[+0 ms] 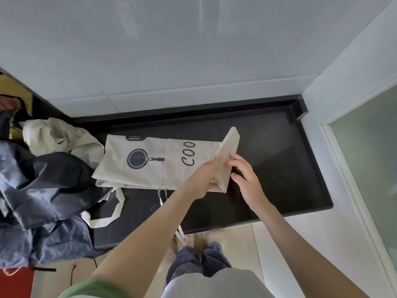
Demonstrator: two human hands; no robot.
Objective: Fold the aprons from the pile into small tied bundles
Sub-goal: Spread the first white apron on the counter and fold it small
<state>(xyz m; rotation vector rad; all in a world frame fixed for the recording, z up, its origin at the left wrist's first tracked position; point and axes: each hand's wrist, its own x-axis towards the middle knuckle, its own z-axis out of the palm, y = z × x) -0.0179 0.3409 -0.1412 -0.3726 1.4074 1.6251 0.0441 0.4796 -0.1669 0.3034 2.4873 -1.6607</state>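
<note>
Far left of the grip sits the apron pile [43,168]. The printed cream apron [150,164] lies flat on the black counter [279,168], leading into the grip. The left hand [206,177] curls round its raised folded end [229,145]. The right hand [247,179], fingers relaxed, touches the fold's right side.

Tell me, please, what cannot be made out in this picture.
Head view:
- Print on the cream apron: reads "COO", the rest hidden by the folded end.
- Fingertips of the left hand: partly hidden by the fold it grips.
- The dark apron pile: cut off by the left edge, count unclear.
</note>
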